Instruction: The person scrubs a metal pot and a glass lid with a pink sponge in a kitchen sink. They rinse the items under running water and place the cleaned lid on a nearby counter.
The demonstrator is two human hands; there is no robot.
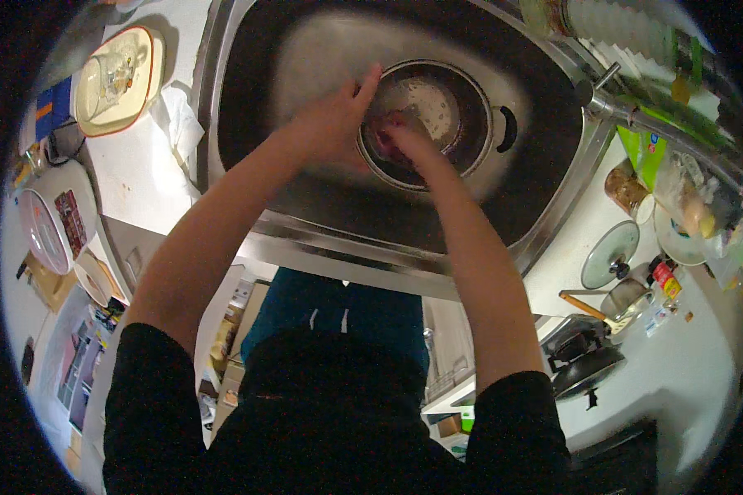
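Note:
A round metal pot (486, 99) with a dark side handle stands in a stainless steel sink (322, 55). Light-coloured residue or foam spots show on its inner bottom. My left hand (340, 120) is at the pot's left rim, thumb and fingers spread around it. Inside the pot, at its lower left, my right hand (402, 136) is closed around something reddish-pink; blur hides what it is.
Right of the sink are the faucet (600, 102), a glass lid (610, 253), a jar (625, 185) and a black pan (588, 371). On the left counter, a cream enamel tray (145, 111) holds a clear glass, beside crumpled white tissue (182, 120).

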